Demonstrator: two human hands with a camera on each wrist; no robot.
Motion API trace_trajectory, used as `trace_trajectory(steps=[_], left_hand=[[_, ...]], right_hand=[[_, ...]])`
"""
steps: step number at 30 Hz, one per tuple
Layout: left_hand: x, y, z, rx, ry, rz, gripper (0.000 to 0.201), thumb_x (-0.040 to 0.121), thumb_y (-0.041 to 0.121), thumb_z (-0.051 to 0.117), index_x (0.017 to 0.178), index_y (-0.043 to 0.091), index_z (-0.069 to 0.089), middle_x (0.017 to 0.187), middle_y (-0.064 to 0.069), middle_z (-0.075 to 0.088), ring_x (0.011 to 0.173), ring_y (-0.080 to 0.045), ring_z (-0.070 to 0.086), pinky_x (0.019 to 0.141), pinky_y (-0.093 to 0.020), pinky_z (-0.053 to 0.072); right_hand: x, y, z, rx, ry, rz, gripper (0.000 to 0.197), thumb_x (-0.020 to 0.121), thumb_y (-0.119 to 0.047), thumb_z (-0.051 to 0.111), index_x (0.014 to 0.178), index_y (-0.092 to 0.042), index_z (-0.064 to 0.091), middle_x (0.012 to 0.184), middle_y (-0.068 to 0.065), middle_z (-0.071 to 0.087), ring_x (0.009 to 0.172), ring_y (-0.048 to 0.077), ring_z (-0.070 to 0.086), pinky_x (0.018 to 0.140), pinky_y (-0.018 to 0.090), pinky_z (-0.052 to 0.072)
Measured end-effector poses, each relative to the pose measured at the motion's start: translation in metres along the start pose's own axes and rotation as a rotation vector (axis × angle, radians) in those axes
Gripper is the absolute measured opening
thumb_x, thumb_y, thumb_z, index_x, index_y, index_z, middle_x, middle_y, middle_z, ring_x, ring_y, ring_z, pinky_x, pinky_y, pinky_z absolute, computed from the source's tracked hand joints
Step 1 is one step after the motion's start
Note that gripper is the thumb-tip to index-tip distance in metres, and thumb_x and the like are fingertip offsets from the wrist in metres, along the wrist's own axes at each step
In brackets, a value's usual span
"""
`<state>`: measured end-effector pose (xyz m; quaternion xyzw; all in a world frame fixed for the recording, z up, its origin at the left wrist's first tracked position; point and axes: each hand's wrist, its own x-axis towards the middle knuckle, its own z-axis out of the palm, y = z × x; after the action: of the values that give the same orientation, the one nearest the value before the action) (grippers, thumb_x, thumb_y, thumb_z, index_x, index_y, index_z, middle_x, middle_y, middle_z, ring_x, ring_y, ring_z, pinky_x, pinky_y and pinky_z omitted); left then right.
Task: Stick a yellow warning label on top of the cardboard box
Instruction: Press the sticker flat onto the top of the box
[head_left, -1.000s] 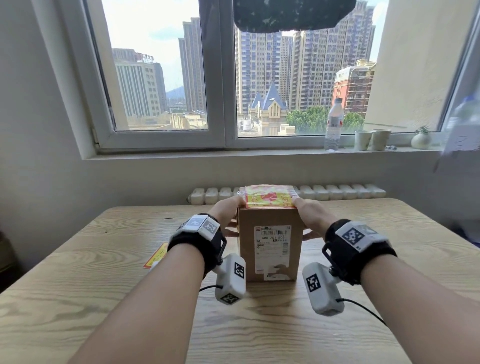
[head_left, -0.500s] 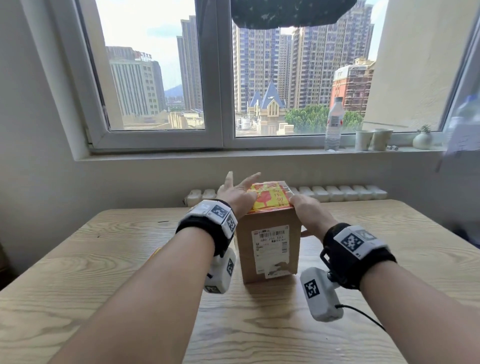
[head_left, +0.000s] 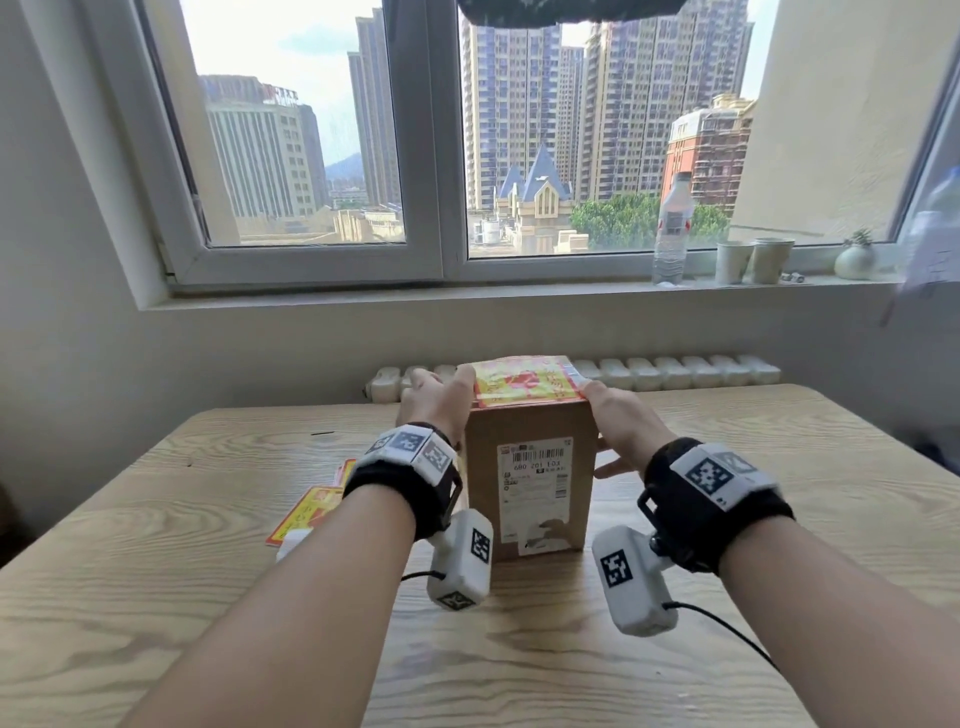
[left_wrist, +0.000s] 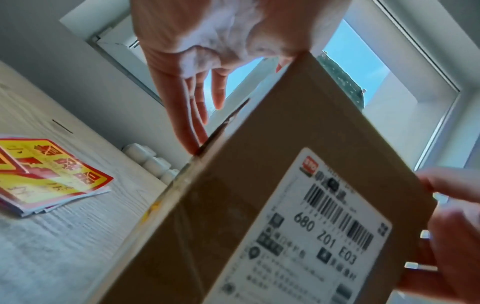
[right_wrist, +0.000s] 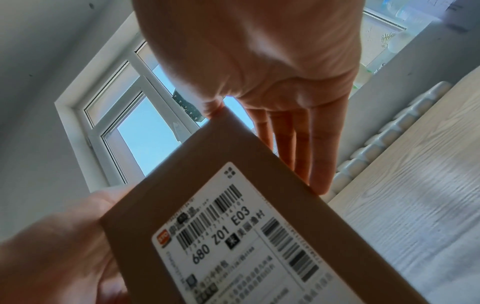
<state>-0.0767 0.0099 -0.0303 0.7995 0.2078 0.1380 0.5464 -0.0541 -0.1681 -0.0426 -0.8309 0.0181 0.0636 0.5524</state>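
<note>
A brown cardboard box (head_left: 530, 478) stands upright on the wooden table (head_left: 156, 597), its white shipping slip (left_wrist: 324, 226) facing me. A yellow and red warning label (head_left: 524, 384) lies flat on the box's top. My left hand (head_left: 434, 402) lies against the upper left side with straight fingers (left_wrist: 192, 115), and its thumb touches the label's left edge. My right hand (head_left: 618, 421) lies along the upper right side with straight fingers (right_wrist: 301, 144), its thumb at the top right corner. The far end of the label is hidden in both wrist views.
A stack of spare yellow labels (head_left: 306, 512) lies on the table left of my left wrist, also visible in the left wrist view (left_wrist: 46, 174). A white radiator (head_left: 675, 369) runs behind the table. A water bottle (head_left: 672, 228) and paper cups (head_left: 753, 260) stand on the windowsill.
My left hand went from the box's left side up onto the label, then came back down to the left edge. The right hand stayed on the right side.
</note>
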Motion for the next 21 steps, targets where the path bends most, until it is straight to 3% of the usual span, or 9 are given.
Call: trace_trajectory(steps=[3,6,9,10,12,14,16,19,21], left_hand=[[0.015,0.005,0.007,-0.100,-0.049,-0.009,0.055,0.075,0.052,0.051,0.111,0.011,0.054,0.096,-0.001,0.059,0.098,-0.023,0.062,0.092,-0.045,0.052],[0.047,0.009,0.022,-0.126,-0.085,-0.001,0.072,0.061,0.058,0.047,0.115,0.011,0.059,0.113,-0.010,0.069,0.104,-0.028,0.066,0.095,-0.048,0.050],[0.049,0.021,0.025,-0.017,-0.084,0.053,0.052,0.082,0.049,0.044,0.102,0.004,0.062,0.105,-0.011,0.067,0.099,-0.031,0.063,0.088,-0.034,0.048],[0.053,0.022,0.027,0.014,-0.071,0.065,0.043,0.089,0.045,0.042,0.096,0.006,0.060,0.101,-0.010,0.064,0.095,-0.030,0.060,0.083,-0.032,0.045],[0.061,0.020,0.031,0.057,-0.085,0.061,0.039,0.089,0.044,0.043,0.094,0.009,0.059,0.102,-0.008,0.063,0.097,-0.029,0.061,0.087,-0.033,0.048],[0.075,0.013,0.035,0.037,-0.102,0.032,0.051,0.079,0.050,0.044,0.102,0.008,0.062,0.111,-0.008,0.067,0.103,-0.029,0.064,0.094,-0.040,0.051],[0.081,0.008,0.037,0.027,-0.097,0.042,0.061,0.075,0.053,0.043,0.114,0.010,0.063,0.116,-0.008,0.067,0.106,-0.028,0.064,0.095,-0.043,0.050],[0.079,0.003,0.038,0.011,-0.044,0.079,0.050,0.084,0.047,0.046,0.120,0.015,0.060,0.116,-0.005,0.065,0.107,-0.025,0.062,0.094,-0.041,0.050],[0.079,-0.003,0.042,-0.014,-0.023,0.093,0.047,0.084,0.045,0.045,0.120,0.017,0.058,0.116,-0.004,0.064,0.107,-0.024,0.062,0.094,-0.043,0.051]], right_hand=[[0.010,-0.009,0.000,-0.005,0.052,-0.029,0.056,0.093,-0.051,0.032,0.117,-0.008,0.058,0.115,0.015,0.066,0.101,0.035,0.065,0.079,0.050,0.058],[0.030,-0.019,-0.004,0.014,0.086,-0.018,0.061,0.092,-0.054,0.034,0.120,-0.005,0.057,0.117,0.016,0.065,0.101,0.035,0.065,0.070,0.043,0.058],[0.050,-0.025,-0.008,0.013,0.088,0.019,0.065,0.092,-0.057,0.036,0.120,-0.003,0.058,0.116,0.018,0.066,0.103,0.037,0.065,0.075,0.046,0.059],[0.056,-0.025,-0.008,0.012,0.078,0.031,0.066,0.091,-0.057,0.036,0.121,-0.002,0.058,0.116,0.018,0.066,0.102,0.037,0.065,0.076,0.047,0.059],[0.067,-0.023,-0.007,0.006,0.054,0.047,0.067,0.091,-0.058,0.036,0.121,-0.003,0.057,0.116,0.018,0.066,0.103,0.037,0.065,0.079,0.047,0.058],[0.079,-0.018,-0.003,-0.022,0.051,0.027,0.068,0.090,-0.060,0.035,0.120,-0.003,0.058,0.118,0.018,0.066,0.105,0.037,0.064,0.086,0.050,0.055],[0.086,-0.014,0.001,-0.032,0.077,-0.011,0.067,0.091,-0.059,0.034,0.119,-0.003,0.059,0.116,0.018,0.066,0.103,0.038,0.065,0.086,0.053,0.056],[0.088,-0.012,0.005,-0.059,0.134,-0.083,0.068,0.095,-0.054,0.030,0.115,0.002,0.062,0.113,0.021,0.066,0.098,0.037,0.065,0.073,0.044,0.058],[0.090,-0.008,0.005,-0.103,0.168,-0.132,0.069,0.097,-0.053,0.026,0.112,0.003,0.065,0.114,0.021,0.067,0.099,0.035,0.063,0.079,0.039,0.053]])
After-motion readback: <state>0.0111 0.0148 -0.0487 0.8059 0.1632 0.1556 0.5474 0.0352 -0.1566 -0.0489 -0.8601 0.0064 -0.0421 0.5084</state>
